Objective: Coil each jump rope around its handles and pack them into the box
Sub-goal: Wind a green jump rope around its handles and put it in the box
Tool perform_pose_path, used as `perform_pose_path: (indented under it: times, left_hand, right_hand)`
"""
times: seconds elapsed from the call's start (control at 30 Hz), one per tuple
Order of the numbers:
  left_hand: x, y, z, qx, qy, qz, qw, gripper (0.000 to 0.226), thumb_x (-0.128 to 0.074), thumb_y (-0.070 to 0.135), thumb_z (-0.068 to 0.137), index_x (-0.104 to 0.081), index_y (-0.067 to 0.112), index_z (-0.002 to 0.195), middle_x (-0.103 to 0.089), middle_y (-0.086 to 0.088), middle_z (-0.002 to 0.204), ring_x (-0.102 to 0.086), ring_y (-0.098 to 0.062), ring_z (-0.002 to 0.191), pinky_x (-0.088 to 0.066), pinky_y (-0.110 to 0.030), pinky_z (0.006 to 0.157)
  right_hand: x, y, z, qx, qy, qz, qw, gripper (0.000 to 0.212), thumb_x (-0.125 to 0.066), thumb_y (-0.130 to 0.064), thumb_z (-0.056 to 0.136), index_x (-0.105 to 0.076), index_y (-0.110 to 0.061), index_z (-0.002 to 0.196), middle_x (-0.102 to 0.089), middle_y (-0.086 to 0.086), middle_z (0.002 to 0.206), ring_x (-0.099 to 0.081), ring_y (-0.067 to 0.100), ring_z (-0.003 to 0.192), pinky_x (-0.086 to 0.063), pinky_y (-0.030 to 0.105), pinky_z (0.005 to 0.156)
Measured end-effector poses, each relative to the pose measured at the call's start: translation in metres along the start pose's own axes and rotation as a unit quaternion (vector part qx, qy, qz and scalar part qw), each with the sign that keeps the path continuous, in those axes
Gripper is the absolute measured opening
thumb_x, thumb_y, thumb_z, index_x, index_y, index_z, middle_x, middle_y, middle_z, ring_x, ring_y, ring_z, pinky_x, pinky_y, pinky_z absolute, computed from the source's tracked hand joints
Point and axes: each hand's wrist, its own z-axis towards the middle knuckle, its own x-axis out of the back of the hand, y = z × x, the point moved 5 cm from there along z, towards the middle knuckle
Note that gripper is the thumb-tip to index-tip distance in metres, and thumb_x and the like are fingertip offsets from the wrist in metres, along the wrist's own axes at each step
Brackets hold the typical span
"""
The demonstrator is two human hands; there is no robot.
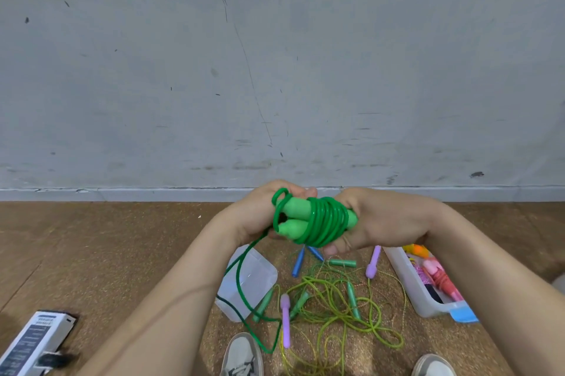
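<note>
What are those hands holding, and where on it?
A green rope: right hand grips both handles at the coiled end; left hand holds the rope at their other end.

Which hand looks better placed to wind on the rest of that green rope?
Probably the left hand: the loose green rope trails from it, while the right hand grips the handles.

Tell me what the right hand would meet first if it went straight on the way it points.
Probably the left hand: the right hand points toward it, and both grip the green jump rope between them. One view leaves depth unsure.
</note>
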Motion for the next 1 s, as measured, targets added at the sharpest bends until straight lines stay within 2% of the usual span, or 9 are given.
perform_pose_path:
  times: [0.07,0.17,0.27,0.4,0.47,0.53,0.73,0.9,1.0]
  left_hand:
    - [-0.004,-0.003,0.001,0.023,0.019,-0.029,0.999,0.051,-0.042,0.018,0.101,-0.049,0.021,0.05,-0.03,0.004,0.041,-0.025,-0.007,0.034,-0.019,-0.014,0.042]
    - [-0.01,-0.001,0.004,0.002,0.032,-0.03,0.999,0.04,-0.027,0.008,0.101,-0.038,0.016,0.064,-0.026,0.004,0.043,-0.02,-0.006,0.035,-0.015,-0.015,0.041]
    - [-0.006,-0.005,0.009,0.005,0.078,0.047,0.996,0.036,-0.028,0.012,0.101,-0.044,0.013,0.069,-0.033,0.006,0.039,-0.023,-0.007,0.035,-0.018,-0.018,0.043]
    - [-0.002,-0.006,0.009,-0.023,0.102,0.182,0.978,0.03,-0.038,0.03,0.102,-0.058,0.017,0.084,-0.043,0.011,0.043,-0.036,-0.004,0.04,-0.028,-0.022,0.046]
    - [-0.003,-0.002,0.007,-0.044,0.111,0.345,0.931,0.02,-0.044,0.034,0.099,-0.06,0.022,0.095,-0.054,0.01,0.057,-0.048,-0.007,0.053,-0.035,-0.028,0.052]
    - [-0.007,0.005,0.005,-0.066,0.118,0.511,0.849,0.018,-0.047,0.036,0.097,-0.06,0.024,0.099,-0.062,0.003,0.073,-0.057,-0.018,0.07,-0.044,-0.034,0.061]
    - [-0.023,0.023,0.002,-0.125,0.122,0.692,0.701,0.029,-0.04,0.035,0.1,-0.06,0.015,0.097,-0.052,-0.004,0.072,-0.052,-0.029,0.07,-0.031,-0.032,0.057]
    - [-0.032,0.033,-0.003,-0.166,0.121,0.706,0.677,0.03,-0.041,0.038,0.1,-0.062,0.017,0.098,-0.051,-0.002,0.076,-0.048,-0.025,0.071,-0.031,-0.032,0.06]
    - [-0.023,0.036,-0.007,-0.207,0.12,0.648,0.723,0.026,-0.053,0.04,0.093,-0.068,0.019,0.096,-0.065,0.0,0.083,-0.058,-0.024,0.08,-0.04,-0.034,0.063]
  right_hand:
    - [0.001,0.002,0.001,0.002,0.016,0.025,1.0,0.038,-0.075,-0.03,0.079,-0.064,0.0,0.1,-0.063,0.026,0.082,-0.052,0.028,0.067,-0.043,0.037,0.066]
    - [0.005,0.003,-0.002,0.017,0.05,0.11,0.993,0.015,-0.072,-0.009,0.084,-0.06,-0.003,0.079,-0.043,0.002,0.055,-0.035,0.012,0.049,-0.03,0.022,0.047]
    - [0.012,0.005,-0.003,0.006,0.128,0.142,0.982,0.02,-0.067,-0.003,0.087,-0.059,-0.01,0.07,-0.04,-0.002,0.051,-0.031,0.01,0.045,-0.025,0.021,0.042]
    - [0.033,0.023,-0.006,-0.071,0.283,0.212,0.933,0.027,-0.066,-0.003,0.087,-0.052,-0.013,0.066,-0.039,-0.004,0.046,-0.029,0.01,0.04,-0.024,0.02,0.041]
    - [0.036,0.032,-0.004,-0.134,0.31,0.106,0.935,0.029,-0.069,-0.009,0.085,-0.051,-0.012,0.063,-0.042,-0.001,0.046,-0.033,0.013,0.04,-0.026,0.023,0.043]
    - [0.038,0.037,-0.001,-0.196,0.322,-0.038,0.926,0.03,-0.071,-0.016,0.081,-0.05,-0.011,0.061,-0.046,0.002,0.051,-0.04,0.016,0.045,-0.028,0.026,0.045]
    - [0.032,0.03,0.004,-0.24,0.318,-0.218,0.891,0.028,-0.062,-0.017,0.079,-0.042,-0.012,0.06,-0.044,0.004,0.059,-0.046,0.026,0.058,-0.027,0.028,0.047]
    - [0.023,0.023,0.005,-0.268,0.295,-0.306,0.865,0.033,-0.061,-0.03,0.082,-0.037,-0.013,0.068,-0.047,0.003,0.071,-0.053,0.031,0.075,-0.036,0.029,0.061]
    - [0.006,0.017,0.013,-0.272,0.235,-0.362,0.86,0.018,-0.055,-0.024,0.085,-0.04,-0.016,0.079,-0.057,0.007,0.087,-0.061,0.031,0.091,-0.04,0.031,0.066]
